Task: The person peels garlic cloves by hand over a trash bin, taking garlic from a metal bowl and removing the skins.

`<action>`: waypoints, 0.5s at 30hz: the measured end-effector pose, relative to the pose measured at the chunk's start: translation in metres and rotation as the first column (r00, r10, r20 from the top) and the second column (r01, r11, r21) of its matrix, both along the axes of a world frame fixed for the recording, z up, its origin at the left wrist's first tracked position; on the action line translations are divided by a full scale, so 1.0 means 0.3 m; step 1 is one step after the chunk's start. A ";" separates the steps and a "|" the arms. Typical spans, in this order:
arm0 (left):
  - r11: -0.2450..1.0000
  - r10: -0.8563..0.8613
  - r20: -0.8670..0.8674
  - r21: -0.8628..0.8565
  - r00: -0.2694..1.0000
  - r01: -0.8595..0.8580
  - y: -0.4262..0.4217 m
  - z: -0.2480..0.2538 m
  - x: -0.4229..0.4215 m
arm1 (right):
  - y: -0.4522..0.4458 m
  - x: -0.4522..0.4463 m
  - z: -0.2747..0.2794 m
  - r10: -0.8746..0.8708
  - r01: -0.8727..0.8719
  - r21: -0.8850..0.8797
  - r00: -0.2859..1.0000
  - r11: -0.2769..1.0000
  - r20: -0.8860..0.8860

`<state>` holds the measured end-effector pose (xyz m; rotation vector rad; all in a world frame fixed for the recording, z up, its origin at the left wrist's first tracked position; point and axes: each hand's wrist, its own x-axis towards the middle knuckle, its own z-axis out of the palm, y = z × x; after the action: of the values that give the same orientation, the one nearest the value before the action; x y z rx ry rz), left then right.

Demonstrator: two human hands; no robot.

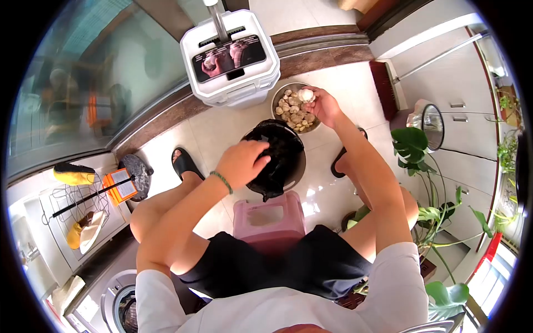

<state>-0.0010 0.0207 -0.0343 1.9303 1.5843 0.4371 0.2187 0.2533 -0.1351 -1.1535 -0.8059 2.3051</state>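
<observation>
The right hand holds a pale bulb, best gripped lightly; over the black bag, the left hand's grip I can't tell.

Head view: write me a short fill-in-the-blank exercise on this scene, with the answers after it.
The ____ hand holds a white bulb at the bowl. The bracelet on the other arm is ____. The bag lining the bin is ____. The stool, between the person's legs, is ____.

Missing words: right; green; black; pink.
</observation>
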 end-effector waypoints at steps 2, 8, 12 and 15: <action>0.995 0.072 0.035 0.071 0.997 -0.075 0.023 0.016 -0.005 | -0.057 0.002 0.122 0.004 -0.004 0.006 1.000 1.000 0.013; 0.981 0.188 0.303 -0.015 0.934 -0.193 0.109 0.114 0.073 | -0.268 0.014 0.360 0.120 -0.132 0.130 0.988 0.983 0.097; 0.993 0.116 0.504 -0.037 0.856 -0.113 0.161 0.078 0.136 | -0.355 0.019 0.388 0.147 -0.181 0.167 0.969 0.969 0.197; 0.983 0.035 0.323 0.160 0.946 -0.091 0.182 0.035 0.164 | -0.352 -0.020 0.424 0.188 -0.270 0.286 0.940 0.919 0.285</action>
<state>0.0481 0.0753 -0.0237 1.8225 1.4363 0.8941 0.2128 0.1476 -0.0077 -1.2698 -1.4264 2.1163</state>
